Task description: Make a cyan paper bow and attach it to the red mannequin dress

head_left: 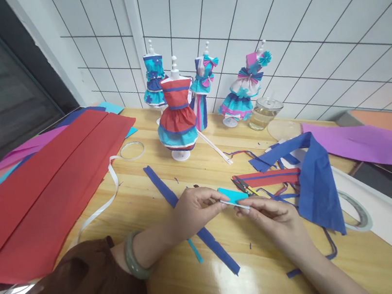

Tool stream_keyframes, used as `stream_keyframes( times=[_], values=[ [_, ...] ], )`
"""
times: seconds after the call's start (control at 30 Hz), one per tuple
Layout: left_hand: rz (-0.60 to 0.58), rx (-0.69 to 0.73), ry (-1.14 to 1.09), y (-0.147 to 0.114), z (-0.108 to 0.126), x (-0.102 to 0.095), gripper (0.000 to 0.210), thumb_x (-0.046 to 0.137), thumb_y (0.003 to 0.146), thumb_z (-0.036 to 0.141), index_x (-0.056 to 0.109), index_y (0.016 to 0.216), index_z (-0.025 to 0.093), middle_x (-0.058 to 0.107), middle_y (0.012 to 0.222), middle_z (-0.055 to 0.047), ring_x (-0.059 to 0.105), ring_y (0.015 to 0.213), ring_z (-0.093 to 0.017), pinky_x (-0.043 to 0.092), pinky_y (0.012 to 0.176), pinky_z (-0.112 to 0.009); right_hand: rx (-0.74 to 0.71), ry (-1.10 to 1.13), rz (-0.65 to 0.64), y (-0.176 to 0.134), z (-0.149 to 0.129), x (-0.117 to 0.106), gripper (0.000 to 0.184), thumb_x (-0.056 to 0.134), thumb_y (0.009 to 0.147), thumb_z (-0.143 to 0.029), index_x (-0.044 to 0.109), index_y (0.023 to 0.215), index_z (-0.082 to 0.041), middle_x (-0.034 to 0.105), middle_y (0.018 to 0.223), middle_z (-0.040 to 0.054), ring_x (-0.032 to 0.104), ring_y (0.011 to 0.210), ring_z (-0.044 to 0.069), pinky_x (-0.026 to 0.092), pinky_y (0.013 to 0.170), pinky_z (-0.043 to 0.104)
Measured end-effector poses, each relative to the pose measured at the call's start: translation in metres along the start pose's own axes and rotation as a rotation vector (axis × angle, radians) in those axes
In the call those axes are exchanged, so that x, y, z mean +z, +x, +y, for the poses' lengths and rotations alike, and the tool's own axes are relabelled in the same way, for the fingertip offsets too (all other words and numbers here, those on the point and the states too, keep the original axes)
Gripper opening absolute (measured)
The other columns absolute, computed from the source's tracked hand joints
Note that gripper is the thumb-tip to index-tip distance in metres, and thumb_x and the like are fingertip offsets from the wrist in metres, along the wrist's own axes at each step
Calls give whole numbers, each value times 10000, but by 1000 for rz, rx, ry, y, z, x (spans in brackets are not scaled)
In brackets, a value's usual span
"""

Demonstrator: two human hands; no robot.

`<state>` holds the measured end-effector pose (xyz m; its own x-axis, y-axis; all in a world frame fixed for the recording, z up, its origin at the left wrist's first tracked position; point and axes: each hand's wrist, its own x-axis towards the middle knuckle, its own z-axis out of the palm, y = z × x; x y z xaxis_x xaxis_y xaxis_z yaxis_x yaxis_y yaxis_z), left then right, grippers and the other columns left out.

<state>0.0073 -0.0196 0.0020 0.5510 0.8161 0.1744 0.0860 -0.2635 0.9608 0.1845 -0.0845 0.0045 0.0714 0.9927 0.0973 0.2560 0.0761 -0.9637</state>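
Observation:
A small turquoise folded paper piece [233, 195] with a white lower edge is pinched between both hands above the table's middle. My left hand [197, 211] grips its left end with thumb and fingers. Its right end sits between the thumb and fingers of my right hand [276, 217]. Beneath my left wrist a dark blue paper strip [219, 251] lies slanted on the wood, beside a thin turquoise strip [196, 251]. Just behind my right hand, small scissors [243, 185] rest on a red strip [274, 176] with a blue line.
A mini dress form in a red dress [180, 115] stands at the back, with several other dressed forms [242, 88] and a glass of liquid [264, 113]. Large red sheets [50, 183] cover the left. Blue paper [315, 183], a tape roll [362, 213] and purple paper [368, 141] lie right.

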Motion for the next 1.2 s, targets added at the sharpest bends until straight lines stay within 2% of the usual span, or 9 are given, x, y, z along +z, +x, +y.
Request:
stream_keyframes(
  times=[0.27,0.43,0.47,0.53,0.63,0.73,0.83,1.0,1.2],
  values=[
    [13,99,82,2,-3,-1,132,584,733,230,681,779,155,550,732,-28,531,701,-116,431,651,-233,-164,-80,92,3,10,0,130,631,727,-242,719,815,-282,497,764,25,502,725,156,443,636,292],
    [50,120,163,1,-3,-3,95,604,710,226,681,749,188,545,869,-38,529,803,-133,428,740,-266,-166,-57,48,2,7,0,125,621,734,-214,719,789,-270,562,928,57,530,902,200,444,748,326],
    [53,132,162,2,-2,-4,84,607,704,213,680,737,189,559,921,-45,531,854,-144,417,786,-280,-138,-43,37,1,6,1,119,620,733,-217,717,787,-262,589,922,59,554,855,192,462,698,306],
    [33,135,119,2,-1,-4,77,608,700,197,676,733,181,597,971,-54,537,914,-160,394,852,-299,-51,-19,33,0,4,2,103,623,729,-233,711,783,-244,634,826,50,565,622,138,455,508,242],
    [-31,16,-28,1,-1,-3,114,596,715,225,666,761,147,659,838,-62,589,820,-158,437,787,-287,61,-23,67,-3,3,4,99,636,714,-259,701,775,-216,632,661,14,423,391,65,351,356,193],
    [-76,-184,-225,0,-4,-1,181,607,707,278,650,782,119,667,721,-57,606,678,-144,471,649,-256,102,-34,88,-3,3,5,120,647,700,-276,695,774,-194,612,593,-1,403,390,63,344,364,190],
    [-102,-296,-390,1,-6,0,221,645,669,293,639,788,108,676,721,-59,613,657,-138,478,642,-254,122,-24,102,-3,3,5,146,648,697,-288,692,800,-194,608,562,-9,430,409,76,360,379,193],
    [-103,-341,-479,4,-6,-1,266,691,619,277,634,824,117,679,737,-47,614,670,-127,470,673,-253,69,-29,81,-2,0,3,101,645,699,-280,705,749,-216,668,675,15,538,515,118,440,463,216],
    [-101,-320,-482,4,-2,-2,217,663,650,255,627,821,125,641,638,-6,560,565,-82,423,566,-197,33,-64,34,-2,-3,1,125,617,726,-300,705,743,-213,663,678,29,527,487,119,440,446,225]
  ],
)
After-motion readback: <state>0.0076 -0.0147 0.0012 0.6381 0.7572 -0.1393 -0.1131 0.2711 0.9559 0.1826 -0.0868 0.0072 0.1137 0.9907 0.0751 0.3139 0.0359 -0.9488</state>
